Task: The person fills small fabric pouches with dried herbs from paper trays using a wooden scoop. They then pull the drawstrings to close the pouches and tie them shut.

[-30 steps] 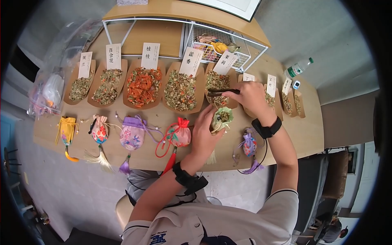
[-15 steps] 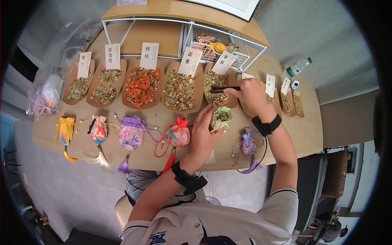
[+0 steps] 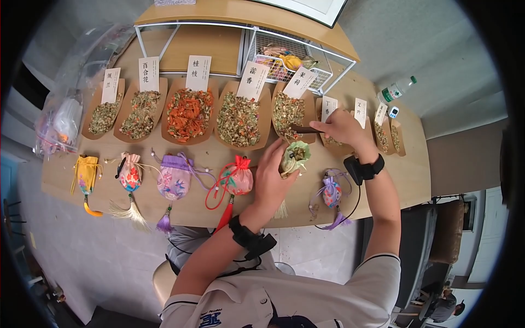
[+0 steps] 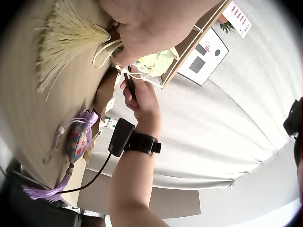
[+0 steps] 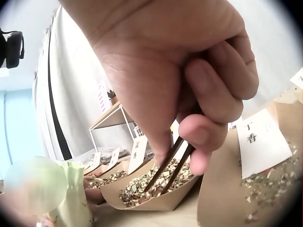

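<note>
My left hand [image 3: 269, 177] grips a light green drawstring pouch [image 3: 297, 157], its mouth open upward with dried herbs inside. A cream tassel [image 4: 71, 42] hangs from that side in the left wrist view. My right hand [image 3: 348, 131] pinches dark tweezers [image 3: 307, 129] between thumb and fingers. Their tips overlap the near end of a brown paper tray [image 3: 309, 106] of chopped herbs, just above the pouch in the head view. Two separate prongs [image 5: 165, 171] show in the right wrist view, in front of a herb tray; whether they hold any herb I cannot tell.
More labelled herb trays stand in a row, one with orange pieces [image 3: 190, 115]. Several tasselled pouches, such as a red one [image 3: 238, 177] and a small purple one [image 3: 332, 191], lie along the near edge. A bottle [image 3: 397, 90] and a shelf [image 3: 219, 16] are behind.
My right hand has drawn the tweezers back from the middle of the herb tray, toward the right and nearer the pouch. My left hand keeps the green pouch in about the same place.
</note>
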The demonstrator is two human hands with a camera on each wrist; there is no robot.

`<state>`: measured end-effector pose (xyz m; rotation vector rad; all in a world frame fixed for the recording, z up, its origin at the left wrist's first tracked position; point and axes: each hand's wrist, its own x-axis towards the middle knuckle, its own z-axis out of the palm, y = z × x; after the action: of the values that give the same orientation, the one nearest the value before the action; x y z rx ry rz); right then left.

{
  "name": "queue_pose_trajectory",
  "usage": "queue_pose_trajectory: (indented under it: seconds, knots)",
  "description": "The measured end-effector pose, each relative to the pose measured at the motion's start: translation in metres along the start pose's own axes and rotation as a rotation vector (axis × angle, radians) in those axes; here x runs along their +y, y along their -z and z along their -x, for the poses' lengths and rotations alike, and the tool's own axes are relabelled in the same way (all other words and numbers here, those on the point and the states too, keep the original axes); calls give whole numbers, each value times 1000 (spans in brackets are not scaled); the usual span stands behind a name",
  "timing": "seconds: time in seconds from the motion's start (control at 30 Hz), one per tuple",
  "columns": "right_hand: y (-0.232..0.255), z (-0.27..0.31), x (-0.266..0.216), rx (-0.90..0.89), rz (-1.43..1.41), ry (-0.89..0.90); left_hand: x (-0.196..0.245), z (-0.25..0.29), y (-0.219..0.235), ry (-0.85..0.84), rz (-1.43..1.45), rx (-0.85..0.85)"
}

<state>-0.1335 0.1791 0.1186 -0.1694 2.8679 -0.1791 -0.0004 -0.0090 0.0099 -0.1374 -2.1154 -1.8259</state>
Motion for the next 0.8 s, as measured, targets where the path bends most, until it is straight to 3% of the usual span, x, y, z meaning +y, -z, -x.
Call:
queue_pose_trajectory:
  seconds: [0.27, 0.47, 0.67, 0.8]
  knots:
    - [-14, -22, -1, 21, -140, 23, -4, 1, -2, 4, 25, -30]
    - [-16, -18, -8, 64, -58, 40, -2, 1, -1, 5, -18, -4]
    - [-31, 5, -21, 310, 13, 77, 0, 0, 0, -8, -8, 0]
    - [-34, 9, -20, 353, 27, 81, 0, 0, 0, -10, -11, 3]
